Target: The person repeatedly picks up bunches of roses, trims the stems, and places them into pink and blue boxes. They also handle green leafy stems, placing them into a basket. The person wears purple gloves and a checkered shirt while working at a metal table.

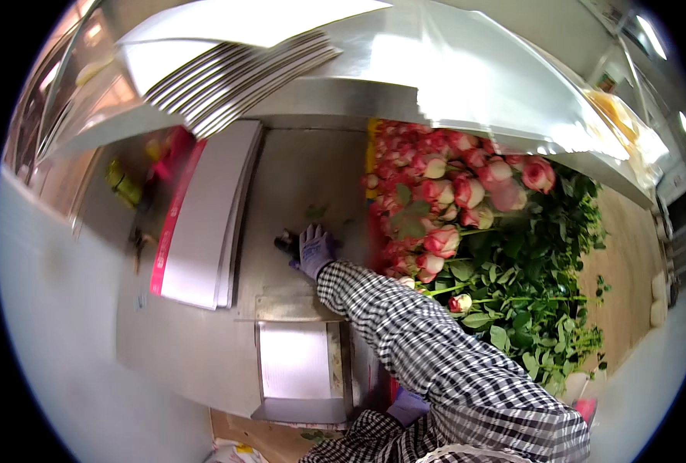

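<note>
My right hand [316, 251], in a purple glove, reaches out over the metal worktop [304, 170]. Its fingers are stretched out and slightly apart. Right beside the fingers and thumb lies a small dark object [287, 243] whose kind I cannot make out; whether the hand touches it is unclear. Close to my body, partly under the right sleeve, is my left hand [409, 407], also purple-gloved, with its fingers hidden. A large pile of pink-and-white roses [443, 193] with leafy green stems [513, 285] lies to the right of the reaching arm.
White cardboard sheets [200, 224] with a red edge stand stacked on the left. A box-like metal holder with white paper [295, 359] sits nearer me. Above hang a shelf [405, 54] and layered cardboard [243, 73]. A blurred yellow-green object [124, 184] is at far left.
</note>
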